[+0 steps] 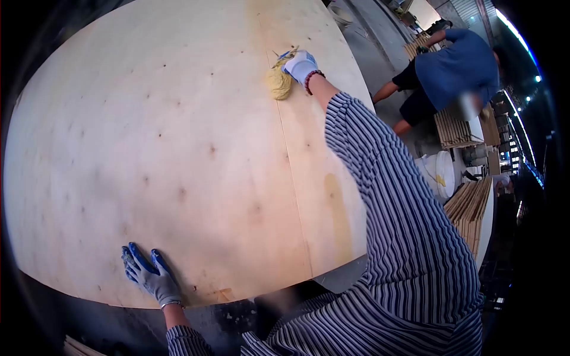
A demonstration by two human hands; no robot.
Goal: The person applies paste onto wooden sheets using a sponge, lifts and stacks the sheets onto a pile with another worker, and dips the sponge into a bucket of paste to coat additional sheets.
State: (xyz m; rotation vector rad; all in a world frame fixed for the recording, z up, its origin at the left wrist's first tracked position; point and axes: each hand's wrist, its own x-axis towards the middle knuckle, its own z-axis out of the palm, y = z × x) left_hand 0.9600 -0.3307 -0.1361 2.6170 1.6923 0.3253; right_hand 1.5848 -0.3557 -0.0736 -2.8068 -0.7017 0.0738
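Observation:
A large pale plywood sheet (196, 118) with dark knots and a long seam fills most of the view. My left hand (151, 277), in a grey and blue glove, lies on the sheet near its front edge with fingers spread. At the far right part of the sheet, my right hand (301, 65) wears a white and blue glove and is closed. It is at a lump of yellow putty (280, 85) beside the seam. Putty-smeared thin edges show by its fingertips; what it grips is mostly hidden. A yellowish smear (338, 216) marks the sheet's right side.
Beyond the right edge, another person (454, 71) in a blue shirt bends over stacked boards (456, 130). A white bucket (439, 172) with yellow smears stands on the floor. Closer to me leans another stack of panels (469, 213).

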